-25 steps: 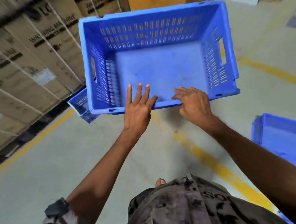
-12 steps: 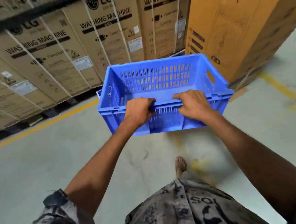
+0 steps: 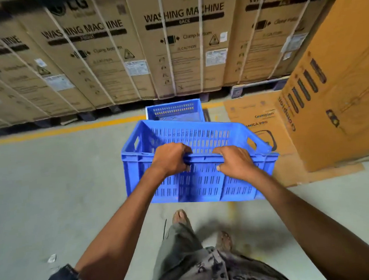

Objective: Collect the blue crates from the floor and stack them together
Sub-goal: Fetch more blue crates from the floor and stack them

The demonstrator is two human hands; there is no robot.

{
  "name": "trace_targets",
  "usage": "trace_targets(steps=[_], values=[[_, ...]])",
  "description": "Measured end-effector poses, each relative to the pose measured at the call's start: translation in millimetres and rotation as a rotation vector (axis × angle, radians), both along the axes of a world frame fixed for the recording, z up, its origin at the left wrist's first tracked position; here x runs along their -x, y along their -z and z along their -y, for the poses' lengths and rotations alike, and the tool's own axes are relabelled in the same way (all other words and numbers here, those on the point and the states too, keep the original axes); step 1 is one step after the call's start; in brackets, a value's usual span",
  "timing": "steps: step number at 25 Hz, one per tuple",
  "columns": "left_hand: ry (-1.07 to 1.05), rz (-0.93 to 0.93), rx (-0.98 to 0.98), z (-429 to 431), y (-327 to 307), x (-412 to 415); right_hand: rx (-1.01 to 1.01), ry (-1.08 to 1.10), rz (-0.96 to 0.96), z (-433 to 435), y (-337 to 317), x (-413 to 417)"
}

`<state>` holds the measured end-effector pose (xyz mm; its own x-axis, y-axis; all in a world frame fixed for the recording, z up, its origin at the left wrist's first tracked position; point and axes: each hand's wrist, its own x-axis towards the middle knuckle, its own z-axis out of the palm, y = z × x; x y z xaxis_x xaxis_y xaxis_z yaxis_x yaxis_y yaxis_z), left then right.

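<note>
I carry an empty blue slotted crate (image 3: 200, 181) upright in front of me, above the floor. My left hand (image 3: 171, 159) grips its near rim left of the middle. My right hand (image 3: 236, 160) grips the same rim right of the middle. A second blue crate (image 3: 174, 110) rests on the floor just beyond the carried one, close to the wall of cartons; only its far wall and part of its inside show.
Tall washing-machine cartons (image 3: 174, 50) on pallets form a wall ahead. A big orange carton (image 3: 336, 110) stands at the right with flattened cardboard (image 3: 255, 117) beside it. A yellow floor line (image 3: 61, 130) runs along the cartons. My feet (image 3: 180, 217) are below the crate.
I lifted the crate by its near rim and levelled it, then walked towards the cartons. The second crate on the floor has come into view ahead.
</note>
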<state>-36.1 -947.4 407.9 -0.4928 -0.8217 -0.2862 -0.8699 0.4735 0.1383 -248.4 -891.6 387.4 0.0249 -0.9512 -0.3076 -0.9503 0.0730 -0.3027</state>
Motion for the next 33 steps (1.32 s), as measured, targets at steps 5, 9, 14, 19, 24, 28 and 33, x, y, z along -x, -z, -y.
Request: trace_targets(steps=[5, 9, 14, 19, 24, 28, 33], values=[[-0.072, 0.15, -0.356, 103.5, 78.9, -46.1, -0.158, -0.03, -0.003, 113.2, 65.2, -14.6], [-0.077, 0.11, -0.379, 192.3, 137.2, -67.6, -0.234, -0.03, 0.001, 224.6, 122.2, -29.3], [-0.144, 0.084, -0.286, 310.2, 181.6, -77.1, -0.201, -0.017, 0.029, 349.8, 169.7, -38.2], [-0.194, 0.045, -0.105, 422.6, 273.9, -82.5, -0.027, -0.067, 0.036, 468.2, 265.2, -46.8], [-0.207, 0.063, 0.032, 504.9, 385.2, -84.9, 0.136, -0.139, -0.022, 552.7, 377.4, -46.0], [-0.25, 0.073, 0.03, 518.5, 474.4, -91.9, 0.111, -0.22, -0.07, 568.1, 463.6, -49.7], [-0.215, 0.072, 0.039, 498.7, 522.6, -99.5, 0.083, -0.29, -0.118, 547.1, 508.9, -52.0]])
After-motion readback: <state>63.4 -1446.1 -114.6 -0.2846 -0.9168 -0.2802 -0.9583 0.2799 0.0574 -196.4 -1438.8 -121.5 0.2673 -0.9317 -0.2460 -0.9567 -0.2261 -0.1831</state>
